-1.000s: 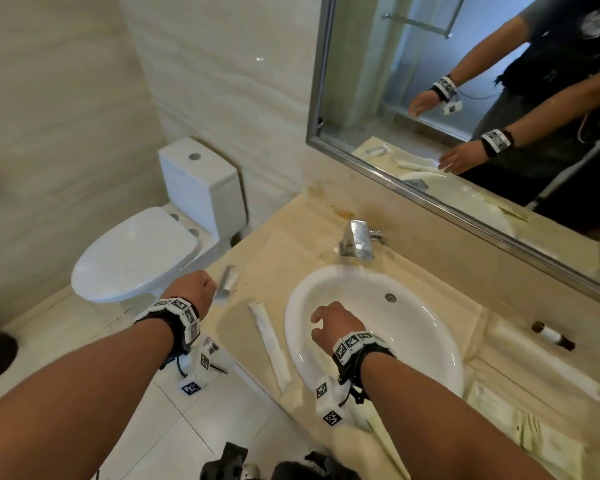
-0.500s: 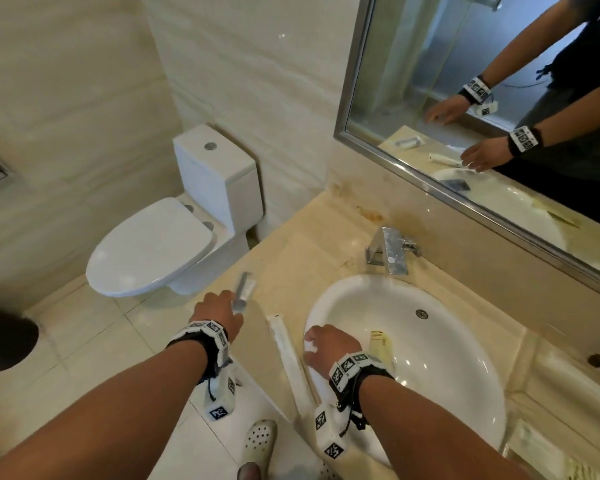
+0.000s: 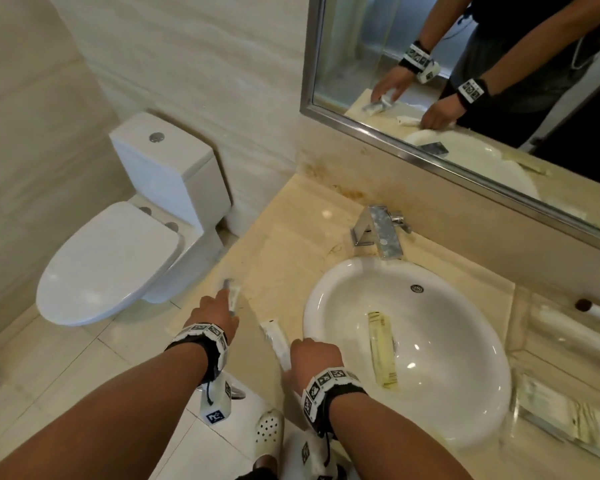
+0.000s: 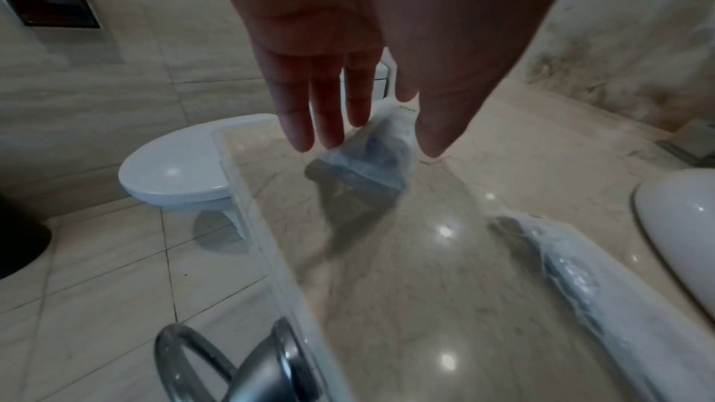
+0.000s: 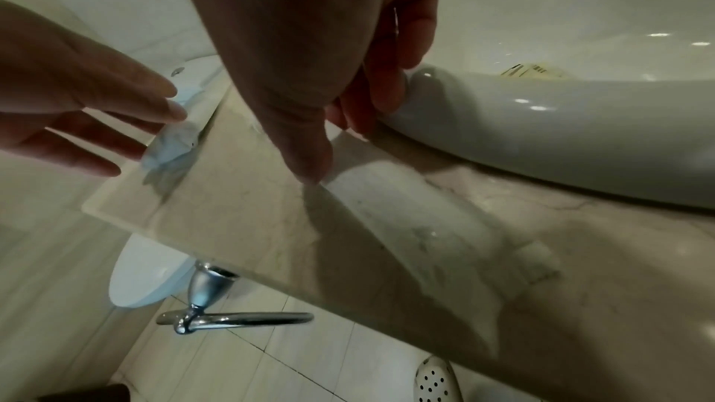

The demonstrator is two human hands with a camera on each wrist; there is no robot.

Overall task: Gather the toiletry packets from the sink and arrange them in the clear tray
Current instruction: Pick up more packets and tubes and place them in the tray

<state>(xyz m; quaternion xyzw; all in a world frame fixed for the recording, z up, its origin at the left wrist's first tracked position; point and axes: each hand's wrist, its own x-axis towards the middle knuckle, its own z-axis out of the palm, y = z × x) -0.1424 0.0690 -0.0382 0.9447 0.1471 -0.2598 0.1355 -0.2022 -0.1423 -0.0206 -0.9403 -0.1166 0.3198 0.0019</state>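
My left hand pinches a small clear packet between thumb and straight fingers, low over the counter's left end; the left wrist view shows that packet hanging just above the marble. My right hand rests on the counter beside the white sink. Its thumb tip touches a long white packet lying flat there, and its fingers bend toward the sink rim without holding anything. A yellow packet lies inside the basin. The clear tray sits at the far right with several yellowish packets in it.
A chrome faucet stands behind the basin under the mirror. A small dark-capped bottle lies at the back right. The toilet stands left of the counter's edge. A chrome towel ring hangs below the counter front.
My right hand has come out of the basin to the left and now rests by the long white packet. My left hand has carried the small packet over the counter. The yellow packet now shows in the sink.
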